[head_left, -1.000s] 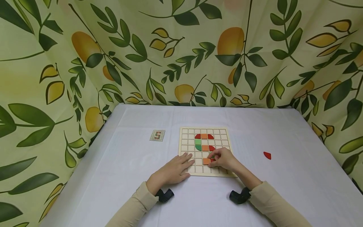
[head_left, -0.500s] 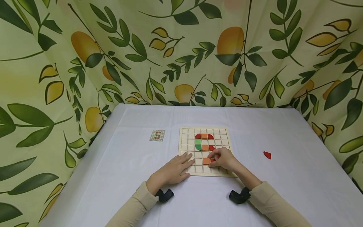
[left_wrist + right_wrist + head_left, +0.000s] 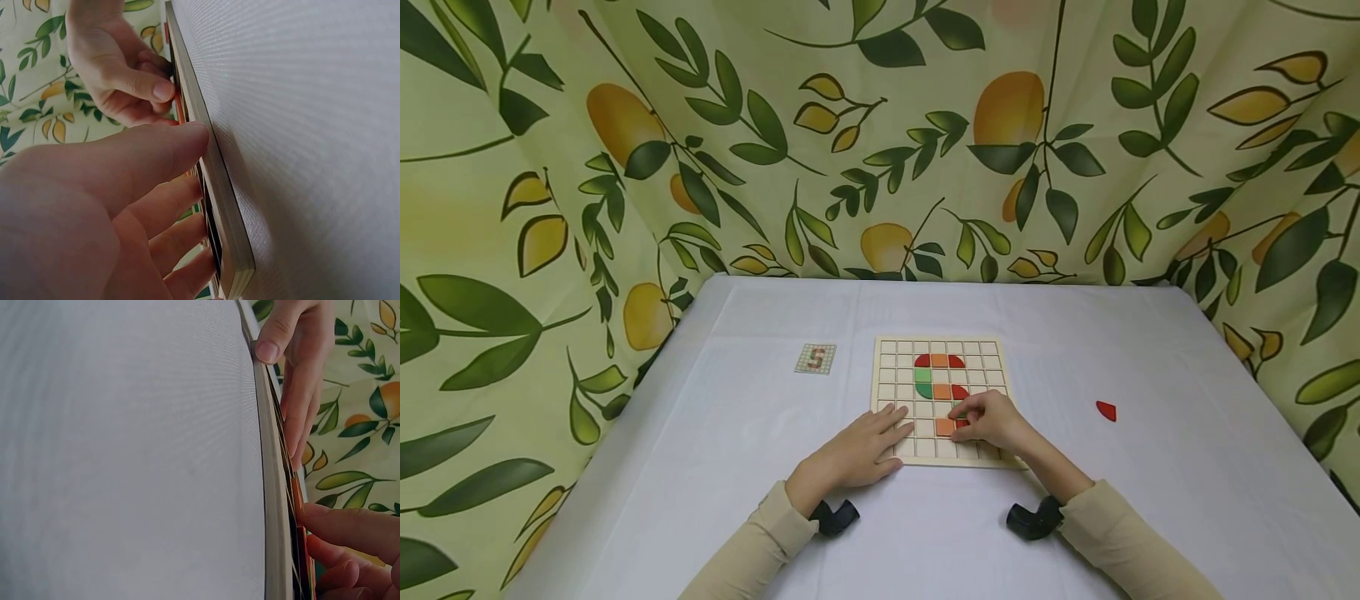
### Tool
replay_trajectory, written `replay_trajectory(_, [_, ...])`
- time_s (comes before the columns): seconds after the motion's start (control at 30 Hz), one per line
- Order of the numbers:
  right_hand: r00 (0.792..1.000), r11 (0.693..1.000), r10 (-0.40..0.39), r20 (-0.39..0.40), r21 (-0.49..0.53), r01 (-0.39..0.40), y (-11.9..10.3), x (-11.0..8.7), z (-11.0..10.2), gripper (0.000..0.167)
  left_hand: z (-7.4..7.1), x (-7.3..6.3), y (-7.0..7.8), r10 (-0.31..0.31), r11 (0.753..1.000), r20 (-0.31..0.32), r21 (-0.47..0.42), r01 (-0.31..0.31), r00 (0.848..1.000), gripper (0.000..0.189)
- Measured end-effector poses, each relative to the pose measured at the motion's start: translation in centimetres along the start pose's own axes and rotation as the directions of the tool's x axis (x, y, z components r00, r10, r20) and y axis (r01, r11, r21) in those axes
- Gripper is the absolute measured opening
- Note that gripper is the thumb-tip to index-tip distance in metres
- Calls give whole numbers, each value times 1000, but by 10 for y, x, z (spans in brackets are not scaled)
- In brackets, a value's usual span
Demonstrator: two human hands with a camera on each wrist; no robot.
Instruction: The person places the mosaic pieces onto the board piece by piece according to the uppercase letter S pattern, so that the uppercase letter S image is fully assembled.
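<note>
A square wooden grid board lies on the table in the head view. Red, orange and green tiles form a curved figure on it, partly hidden by my right hand. That hand has curled fingers and pinches an orange square tile low in the figure, with its thumb at the tile's edge in the right wrist view. Fingers spread, my left hand rests on the board's lower left part; its thumb lies on the board's edge in the left wrist view.
A small pattern card with an S-like figure lies left of the board. To the right is a loose red quarter-round tile. White cloth covers the table, and a fruit-print curtain hangs behind it.
The orange tile sits slightly lower and flatter in its square than half a second ago. Both hands keep nearly the same positions.
</note>
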State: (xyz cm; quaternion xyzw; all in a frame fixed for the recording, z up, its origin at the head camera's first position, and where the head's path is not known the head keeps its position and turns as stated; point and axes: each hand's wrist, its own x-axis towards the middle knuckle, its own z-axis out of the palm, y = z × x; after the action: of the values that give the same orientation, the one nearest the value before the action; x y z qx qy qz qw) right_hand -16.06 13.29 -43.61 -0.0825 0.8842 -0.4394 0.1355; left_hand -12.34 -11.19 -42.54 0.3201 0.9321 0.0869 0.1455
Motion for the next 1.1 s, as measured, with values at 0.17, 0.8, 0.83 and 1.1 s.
replay_trajectory(0.17, [1000,1000,11,-1,5,-11,0,-1,-1,22,0,0,0,1,1000,-1,7,-1,1000,55])
replay_trajectory(0.8, [999,998,38,-9,43,-37,8,-12,-15,25,0,1,0,7,1000,-5,2,-7,1000,55])
replay_trajectory(0.83, [999,998,39,-9,47,-38,8,-13,-15,25,0,1,0,8,1000,-5,0,-8,1000,55])
replay_trajectory(1.1, [998,997,61,-18,48,-60,12,-16,-22,24,0,-1,0,12,1000,-8,7,-12,1000,55])
